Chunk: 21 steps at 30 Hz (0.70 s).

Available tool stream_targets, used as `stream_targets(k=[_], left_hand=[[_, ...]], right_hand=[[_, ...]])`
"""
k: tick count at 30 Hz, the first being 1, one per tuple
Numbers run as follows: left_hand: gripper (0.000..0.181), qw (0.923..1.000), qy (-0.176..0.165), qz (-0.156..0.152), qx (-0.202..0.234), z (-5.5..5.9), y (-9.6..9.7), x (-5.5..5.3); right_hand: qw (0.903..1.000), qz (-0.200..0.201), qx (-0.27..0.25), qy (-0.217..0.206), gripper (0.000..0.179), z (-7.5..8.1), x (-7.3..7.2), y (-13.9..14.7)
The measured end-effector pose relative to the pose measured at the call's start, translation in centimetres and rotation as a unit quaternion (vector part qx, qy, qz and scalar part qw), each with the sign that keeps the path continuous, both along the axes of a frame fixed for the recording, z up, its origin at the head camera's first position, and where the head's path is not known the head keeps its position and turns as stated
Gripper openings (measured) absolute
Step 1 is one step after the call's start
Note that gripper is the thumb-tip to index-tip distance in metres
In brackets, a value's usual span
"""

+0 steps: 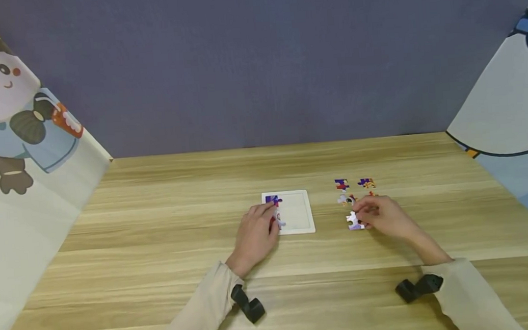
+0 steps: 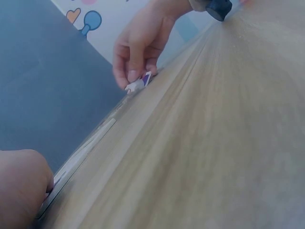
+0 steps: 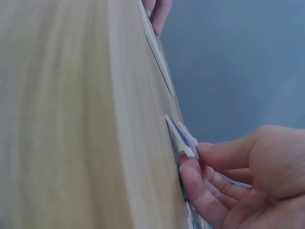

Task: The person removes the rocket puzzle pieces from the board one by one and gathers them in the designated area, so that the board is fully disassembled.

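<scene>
A white square puzzle tray (image 1: 311, 218) lies on the table, with joined puzzle pieces (image 1: 272, 199) along its left side. My left hand (image 1: 256, 233) rests over that side, its fingertips on the pieces and partly covering them. To the right of the tray, my right hand (image 1: 384, 218) pinches a white and purple puzzle piece (image 1: 354, 221) between thumb and fingers. The right wrist view shows this piece (image 3: 179, 136) tilted, one edge close to the tabletop. Just beyond the right hand lies a white puzzle piece with a dark spot (image 1: 343, 199).
Two purple-toned loose pieces, one with red (image 1: 341, 184) and one with yellow (image 1: 367, 183), lie farther back on the wooden table (image 1: 179, 201). An orange-red bit (image 1: 373, 193) shows behind the right hand. A dark wall (image 1: 266, 67) stands at the back, printed panels at both sides.
</scene>
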<state>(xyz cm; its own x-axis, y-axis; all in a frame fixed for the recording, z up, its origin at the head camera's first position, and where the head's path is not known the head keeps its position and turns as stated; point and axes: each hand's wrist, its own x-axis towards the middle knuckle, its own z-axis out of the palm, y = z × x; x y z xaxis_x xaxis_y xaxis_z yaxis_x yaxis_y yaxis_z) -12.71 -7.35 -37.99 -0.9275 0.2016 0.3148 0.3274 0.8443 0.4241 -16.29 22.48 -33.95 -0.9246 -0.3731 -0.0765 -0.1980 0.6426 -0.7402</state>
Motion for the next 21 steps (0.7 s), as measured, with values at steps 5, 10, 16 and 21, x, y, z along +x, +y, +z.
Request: stream_targets(k=[5, 10, 16, 21], left_hand=[[0.035, 1.0000, 0.002, -0.002, 0.001, 0.03, 0.00, 0.09], [0.034, 1.0000, 0.002, -0.002, -0.001, 0.06, -0.01, 0.16], [0.034, 1.0000, -0.001, 0.000, 0.000, 0.01, -0.01, 0.19], [0.034, 1.0000, 0.004, -0.001, 0.001, -0.05, -0.03, 0.16]], right_hand=[[0.9999, -0.003, 0.011, 0.002, 0.017, 0.23, 0.08, 0.22], [0.9998, -0.010, 0.013, 0.011, 0.016, 0.04, 0.01, 0.40], [0.9998, -0.015, 0.010, 0.010, 0.015, -0.03, 0.02, 0.51], [0.9990, -0.006, 0.034, 0.028, 0.016, 0.24, 0.12, 0.53]])
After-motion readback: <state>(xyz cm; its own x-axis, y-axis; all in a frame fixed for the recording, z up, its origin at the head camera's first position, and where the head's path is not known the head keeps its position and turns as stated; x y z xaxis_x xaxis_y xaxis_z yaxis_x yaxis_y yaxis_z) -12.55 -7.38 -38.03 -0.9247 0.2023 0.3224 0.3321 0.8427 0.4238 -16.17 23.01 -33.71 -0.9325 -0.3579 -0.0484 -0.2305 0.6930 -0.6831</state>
